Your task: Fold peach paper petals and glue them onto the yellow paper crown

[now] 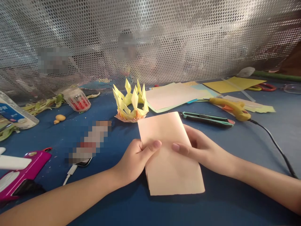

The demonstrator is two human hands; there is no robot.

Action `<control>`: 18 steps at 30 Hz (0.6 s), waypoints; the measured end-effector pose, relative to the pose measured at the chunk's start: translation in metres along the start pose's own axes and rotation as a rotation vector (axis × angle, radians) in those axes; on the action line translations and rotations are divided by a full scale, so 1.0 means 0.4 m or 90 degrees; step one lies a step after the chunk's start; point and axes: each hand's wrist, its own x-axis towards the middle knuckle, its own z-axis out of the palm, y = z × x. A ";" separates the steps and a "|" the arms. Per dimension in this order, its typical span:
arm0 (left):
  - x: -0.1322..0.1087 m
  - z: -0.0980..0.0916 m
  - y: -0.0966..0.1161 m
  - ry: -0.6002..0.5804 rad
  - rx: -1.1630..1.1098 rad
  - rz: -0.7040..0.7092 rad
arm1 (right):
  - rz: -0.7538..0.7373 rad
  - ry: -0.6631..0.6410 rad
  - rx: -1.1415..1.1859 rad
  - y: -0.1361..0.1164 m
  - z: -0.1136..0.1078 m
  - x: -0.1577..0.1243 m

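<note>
Both my hands hold a folded peach-coloured paper (pixel 174 172) just above the blue table (pixel 113 201). My left hand (pixel 138 160) grips its left edge, with the thumb flat on the front and the fingers hidden behind. On the right edge, my right hand (pixel 204 150) pinches it the same way, its thumb pointing toward the other thumb. Layers show along the paper's lower left edge. Right behind the paper stands a yellow folded-paper crown (pixel 131 105) with pointed tips and a peach base.
Beyond the crown lie stacked paper sheets (pixel 174 95). A green-and-black flat tool (pixel 207 119) and a yellow glue gun (pixel 231 108) with its cord are at the right. Leftward are a clear jar (pixel 77 100), a white bottle (pixel 17 111) and a magenta device (pixel 35 168). Perforated metal mesh (pixel 164 40) rises behind.
</note>
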 end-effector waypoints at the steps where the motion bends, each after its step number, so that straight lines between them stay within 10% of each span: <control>1: 0.000 -0.001 -0.002 0.002 -0.001 -0.004 | 0.004 0.007 -0.002 0.000 -0.001 0.001; 18: 0.005 -0.003 0.000 0.003 -0.046 -0.003 | 0.061 -0.108 0.030 -0.002 -0.017 -0.006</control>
